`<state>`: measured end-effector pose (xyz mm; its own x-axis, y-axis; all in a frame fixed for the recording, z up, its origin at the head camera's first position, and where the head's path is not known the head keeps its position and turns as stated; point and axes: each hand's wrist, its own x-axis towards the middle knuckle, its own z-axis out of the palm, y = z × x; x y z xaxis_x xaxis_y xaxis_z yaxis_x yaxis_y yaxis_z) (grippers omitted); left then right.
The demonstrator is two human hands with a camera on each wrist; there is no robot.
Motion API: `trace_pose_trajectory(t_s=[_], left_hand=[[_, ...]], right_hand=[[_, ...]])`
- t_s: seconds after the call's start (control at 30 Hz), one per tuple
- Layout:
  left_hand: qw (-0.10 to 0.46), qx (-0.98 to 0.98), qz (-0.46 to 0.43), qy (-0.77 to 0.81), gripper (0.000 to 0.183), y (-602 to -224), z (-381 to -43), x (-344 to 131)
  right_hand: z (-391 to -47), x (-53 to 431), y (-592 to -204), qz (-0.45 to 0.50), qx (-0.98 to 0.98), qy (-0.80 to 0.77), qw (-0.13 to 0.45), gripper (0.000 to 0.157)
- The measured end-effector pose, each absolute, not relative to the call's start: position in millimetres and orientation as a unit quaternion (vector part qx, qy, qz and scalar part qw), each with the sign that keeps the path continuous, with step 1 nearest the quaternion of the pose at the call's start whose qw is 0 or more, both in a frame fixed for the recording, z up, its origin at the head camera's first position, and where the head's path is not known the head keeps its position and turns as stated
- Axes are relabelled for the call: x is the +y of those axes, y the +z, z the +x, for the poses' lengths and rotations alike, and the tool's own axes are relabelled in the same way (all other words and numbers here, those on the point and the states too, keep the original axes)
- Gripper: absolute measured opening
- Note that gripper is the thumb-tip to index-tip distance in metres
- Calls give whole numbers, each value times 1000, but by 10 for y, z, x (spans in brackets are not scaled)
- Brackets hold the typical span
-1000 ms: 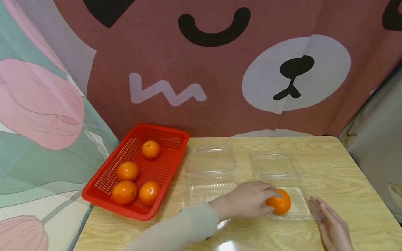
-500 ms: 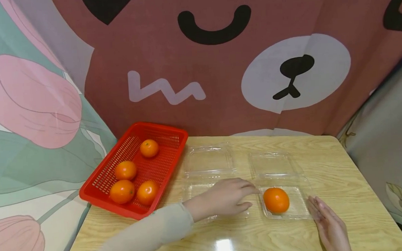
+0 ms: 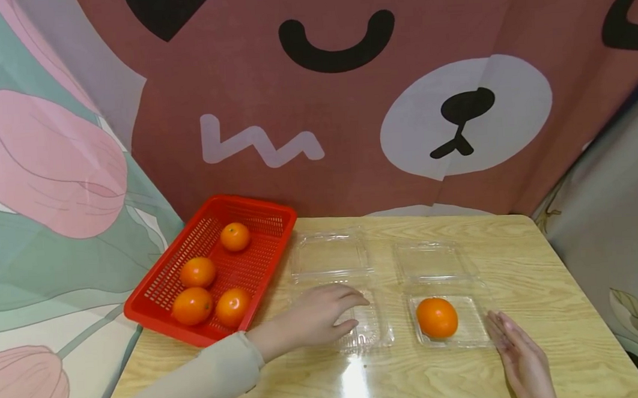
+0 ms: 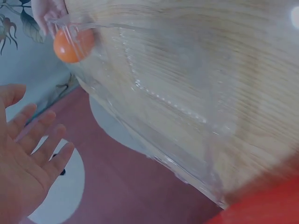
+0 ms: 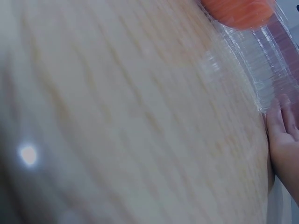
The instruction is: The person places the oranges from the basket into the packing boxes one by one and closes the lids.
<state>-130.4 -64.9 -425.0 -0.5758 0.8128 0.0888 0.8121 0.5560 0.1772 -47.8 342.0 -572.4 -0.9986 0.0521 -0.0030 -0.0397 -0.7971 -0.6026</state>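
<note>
Right of the red plastic basket (image 3: 246,263) (four round oranges (image 3: 193,306) inside), the left hand (image 3: 317,316) hangs relaxed over a clear plastic box (image 3: 362,329). The straight-fingered right hand (image 3: 522,350) touches a farther clear box (image 3: 473,322) containing one orange (image 3: 437,318).

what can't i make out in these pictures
Part of the left clear container's base: head view, covered by the left hand.
Most of the red basket: left wrist view, blurred and cut off at the lower right corner.
Top of the boxed orange: right wrist view, cut off by the upper edge.
</note>
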Motion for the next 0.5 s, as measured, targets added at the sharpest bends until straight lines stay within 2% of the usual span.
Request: trace_pose_trajectory(t_s=[0.5], left_hand=[[-10,912,385,144,40,-4236,-1234,-1245]], right_hand=[[-474,3437,-5732,-39,-330,943,22,32]])
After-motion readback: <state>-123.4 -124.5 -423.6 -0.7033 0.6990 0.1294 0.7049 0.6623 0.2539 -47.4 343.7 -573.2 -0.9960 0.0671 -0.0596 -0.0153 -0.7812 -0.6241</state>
